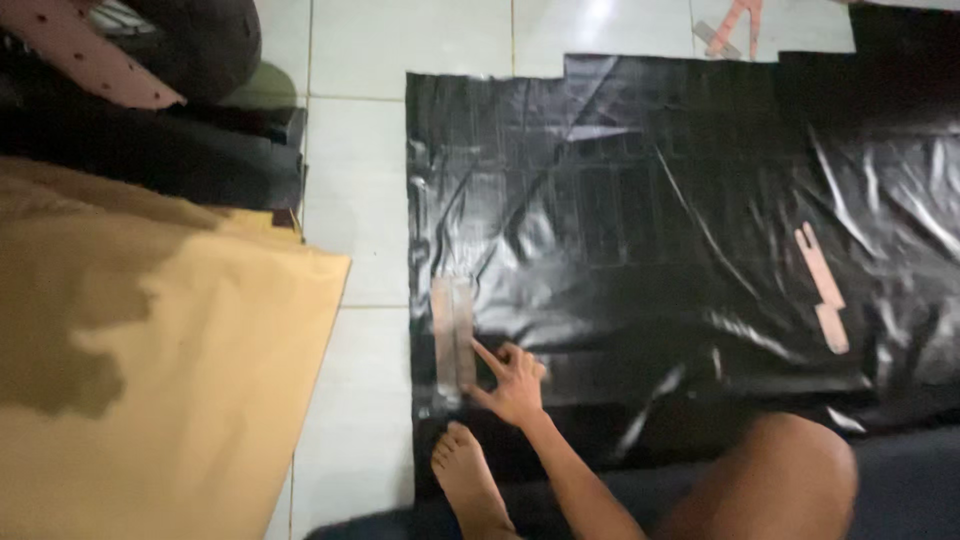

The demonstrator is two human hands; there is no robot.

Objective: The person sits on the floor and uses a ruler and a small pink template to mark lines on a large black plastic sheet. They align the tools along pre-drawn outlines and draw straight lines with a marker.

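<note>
Down on the white tiled floor [360, 200] lies a wide sheet of glossy black plastic [640, 230], creased and catching the light. Near its left edge sit two narrow grey strips [452, 335] side by side, standing lengthwise away from the person. One hand [512, 385], which looks to be the left though the blurred view makes that hard to swear to, rests on the sheet just right of the strips, fingers spread and loose, the forefinger stretched out to touch the nearer strip's lower part. It grips nothing. The other hand is out of sight.

A bare foot [470, 480] is planted just below the hand on the sheet's corner, and a bent knee [780, 480] rises to the right. Farther right on the plastic lies a pale pink forked strip [822, 285]. Another pink piece [740, 22] rests on the tiles beyond the far edge. Left of the tiles spreads a tan cloth [170, 400], with a dark cushion [150, 150] behind it.
</note>
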